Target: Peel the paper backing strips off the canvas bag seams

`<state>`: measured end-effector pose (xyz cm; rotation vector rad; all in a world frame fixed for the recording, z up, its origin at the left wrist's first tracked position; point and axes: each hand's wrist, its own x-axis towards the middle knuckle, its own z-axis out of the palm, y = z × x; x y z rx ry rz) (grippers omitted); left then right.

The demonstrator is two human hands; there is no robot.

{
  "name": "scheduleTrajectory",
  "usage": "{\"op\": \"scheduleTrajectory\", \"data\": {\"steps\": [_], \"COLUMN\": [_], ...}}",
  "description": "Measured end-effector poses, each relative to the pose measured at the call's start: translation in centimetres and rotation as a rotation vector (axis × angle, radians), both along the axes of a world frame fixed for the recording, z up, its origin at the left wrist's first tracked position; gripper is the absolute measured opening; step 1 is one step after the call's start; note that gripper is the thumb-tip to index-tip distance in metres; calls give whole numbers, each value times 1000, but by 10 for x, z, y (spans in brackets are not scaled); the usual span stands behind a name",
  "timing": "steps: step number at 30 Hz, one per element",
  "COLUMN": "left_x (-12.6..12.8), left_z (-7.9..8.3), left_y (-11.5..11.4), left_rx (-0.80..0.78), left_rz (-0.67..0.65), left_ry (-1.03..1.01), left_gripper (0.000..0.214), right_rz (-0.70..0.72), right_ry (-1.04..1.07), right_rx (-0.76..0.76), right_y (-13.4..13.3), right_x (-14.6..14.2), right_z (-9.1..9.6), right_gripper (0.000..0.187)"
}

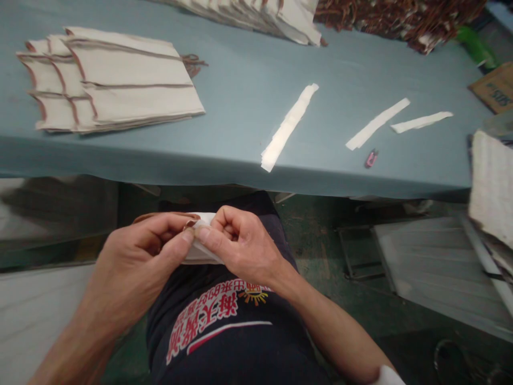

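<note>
Both my hands meet low in front of my lap, below the table edge. My left hand and my right hand are closed in pinches on the same small white folded strip, thumbs pressed together on its top. A brown cord runs along behind my left fingers. The strip is mostly covered by my fingers.
On the blue-grey table lie a stack of white paper bags with brown cord handles at left, three white strips, and a small pink lighter. More bags and cords lie at the far edge. Cardboard stands at right.
</note>
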<state>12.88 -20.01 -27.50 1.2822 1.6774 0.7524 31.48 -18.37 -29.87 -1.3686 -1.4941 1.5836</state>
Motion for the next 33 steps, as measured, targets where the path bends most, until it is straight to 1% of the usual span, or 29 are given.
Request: {"op": "scheduleTrajectory", "data": {"steps": [2, 4, 7, 10, 13, 15, 17, 19, 22, 24, 26, 30, 33], "left_x": [0, -1, -3, -5, -3, 0, 1, 2, 2, 2, 1, 0, 5], "left_z": [2, 2, -1, -4, -3, -1, 2, 4, 4, 3, 2, -2, -3], "left_y": [-1, -2, -4, -6, -7, -7, -7, -8, -9, -11, -13, -18, -20], "left_rx": [32, 40, 82, 151, 208, 246, 272, 279, 308, 325, 319, 322, 358], "left_rz": [-4, -1, 4, -11, -38, -48, -50, -57, -71, -76, -84, -97, -66], "left_ry": [32, 28, -16, -25, -3, 4, 14, 30, 79, 119, 141, 166, 170], "left_gripper": [28, 26, 25, 24, 21, 20, 21, 21, 21, 22, 24, 25, 24], "right_rz": [22, 15, -23, -36, -51, -50, -39, -26, 5, 18, 5, -74, -112], "right_ry": [-10, -30, -49, -17, 45, 76, 110, 150, 206, 237, 254, 233, 228], "right_rx": [-1, 35, 173, 326, 385, 364, 310, 222, 46, -33, -50, 10, 7], "right_y": [0, 0, 0, 0, -2, -3, -4, -3, -1, 0, 0, -4, -7], "right_x": [1, 2, 2, 0, -3, -4, -3, -2, -1, -1, -2, -7, -11], "right_z": [2, 3, 4, 2, 0, 0, 1, 3, 5, 5, 4, 3, 2], "right_gripper": [44, 39, 30, 22, 20, 20, 20, 21, 29, 33, 32, 22, 20]}}
